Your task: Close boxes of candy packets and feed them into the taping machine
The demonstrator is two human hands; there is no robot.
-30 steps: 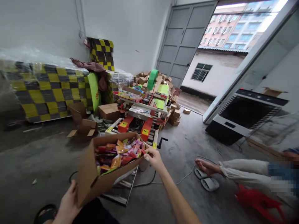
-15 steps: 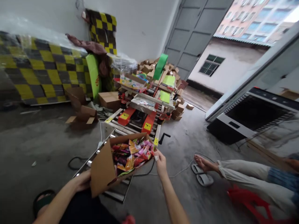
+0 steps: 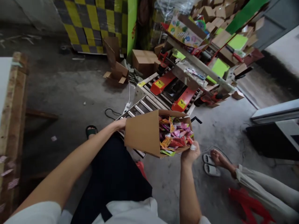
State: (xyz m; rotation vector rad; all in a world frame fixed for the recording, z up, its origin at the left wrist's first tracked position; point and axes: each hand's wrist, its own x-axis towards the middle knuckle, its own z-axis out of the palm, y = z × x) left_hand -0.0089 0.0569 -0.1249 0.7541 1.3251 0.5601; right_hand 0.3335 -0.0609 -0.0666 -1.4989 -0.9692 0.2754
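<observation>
Between my hands is an open cardboard box (image 3: 142,132), its near-left flap standing out toward me. Many small wrapped packets (image 3: 174,133) in orange, pink, red and purple fill it. My left hand (image 3: 121,124) grips the box at its left end, with the fingers partly hidden behind the cardboard. At the lower right corner, my right hand (image 3: 190,152) holds the box, and a small whitish patch shows at its thumb. The box is above the end of a roller conveyor (image 3: 146,105); whether it touches the rollers I cannot tell.
A carton sealing machine (image 3: 183,99) with orange guides stands beyond the box. Empty-looking open carton (image 3: 116,70) and closed carton (image 3: 144,60) lie behind it. At left is a wooden-edged table (image 3: 14,124). A seated person's legs (image 3: 261,183) and a red stool (image 3: 247,202) are at right.
My view has turned left and downward, bringing the wooden-edged table into sight. The box has swung toward my left along with my body, still held in both hands.
</observation>
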